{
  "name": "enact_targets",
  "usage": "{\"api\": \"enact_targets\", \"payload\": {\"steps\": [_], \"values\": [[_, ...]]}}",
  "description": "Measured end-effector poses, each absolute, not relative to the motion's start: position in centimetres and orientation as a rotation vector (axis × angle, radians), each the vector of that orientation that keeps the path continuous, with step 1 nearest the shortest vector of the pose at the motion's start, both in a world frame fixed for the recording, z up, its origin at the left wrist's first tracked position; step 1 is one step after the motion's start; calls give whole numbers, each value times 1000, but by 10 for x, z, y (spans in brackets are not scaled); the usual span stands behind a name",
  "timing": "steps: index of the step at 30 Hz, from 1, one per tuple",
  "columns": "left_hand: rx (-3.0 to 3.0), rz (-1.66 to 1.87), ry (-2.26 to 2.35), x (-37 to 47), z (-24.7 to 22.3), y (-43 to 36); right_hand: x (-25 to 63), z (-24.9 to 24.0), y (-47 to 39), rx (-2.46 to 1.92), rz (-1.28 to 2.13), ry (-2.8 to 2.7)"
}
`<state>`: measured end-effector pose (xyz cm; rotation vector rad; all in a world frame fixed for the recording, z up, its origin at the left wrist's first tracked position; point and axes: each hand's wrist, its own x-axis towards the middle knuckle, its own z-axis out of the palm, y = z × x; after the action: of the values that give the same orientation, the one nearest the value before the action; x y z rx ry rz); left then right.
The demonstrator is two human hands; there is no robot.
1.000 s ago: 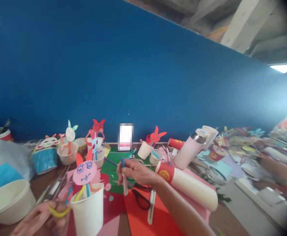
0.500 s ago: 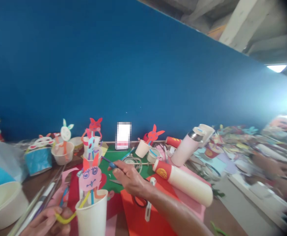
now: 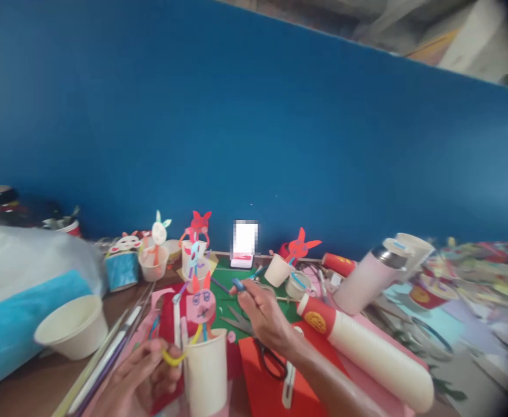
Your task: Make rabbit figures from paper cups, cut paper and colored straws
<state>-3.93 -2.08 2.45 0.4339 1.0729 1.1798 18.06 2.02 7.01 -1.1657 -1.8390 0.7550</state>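
Observation:
My left hand (image 3: 143,368) pinches the free end of a bent yellow strip (image 3: 174,360), like a pipe cleaner, which runs up to a pink paper rabbit face (image 3: 201,307) with red ears and drawn features. That face stands in a tall white paper cup (image 3: 207,376), just right of my left hand. Farther right, my right hand (image 3: 265,315) is closed around a short blue object (image 3: 238,284) whose kind I cannot make out. It hovers above the green mat (image 3: 225,275), close to scissors (image 3: 240,321) with dark handles lying partly on red paper (image 3: 258,365).
Several paper-cup figures stand at the back, including a red rabbit (image 3: 299,249). A phone (image 3: 244,243) leans near the blue wall (image 3: 254,116). A roll of white cups (image 3: 366,347) and a flask (image 3: 369,278) lie right. A white bowl (image 3: 73,327) and a plastic bag (image 3: 23,278) are left.
The view has swung left, so things sit farther right in the picture. My left hand has come up a little with the yellow strip. My right hand still grips the blue object.

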Motion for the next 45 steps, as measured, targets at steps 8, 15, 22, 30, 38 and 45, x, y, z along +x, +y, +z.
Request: {"api": "enact_targets", "payload": {"steps": [8, 15, 22, 30, 38, 45], "values": [[606, 1160, 795, -34, 21, -25, 184, 62, 24, -1159, 823, -1907], [669, 1201, 758, -38, 19, -24, 176, 63, 17, -1269, 847, -2147], [687, 1201, 791, -42, 15, -21, 163, 59, 10, -1265, 757, -2318], [698, 1191, 1085, -45, 13, -15, 158, 62, -1, -1322, 609, -2372], [752, 1176, 1140, -45, 21, -17, 156, 59, -8, -1354, 496, -2420], [792, 1235, 1062, -59, 27, -14, 158, 67, -10, -1429, 431, -2457]]}}
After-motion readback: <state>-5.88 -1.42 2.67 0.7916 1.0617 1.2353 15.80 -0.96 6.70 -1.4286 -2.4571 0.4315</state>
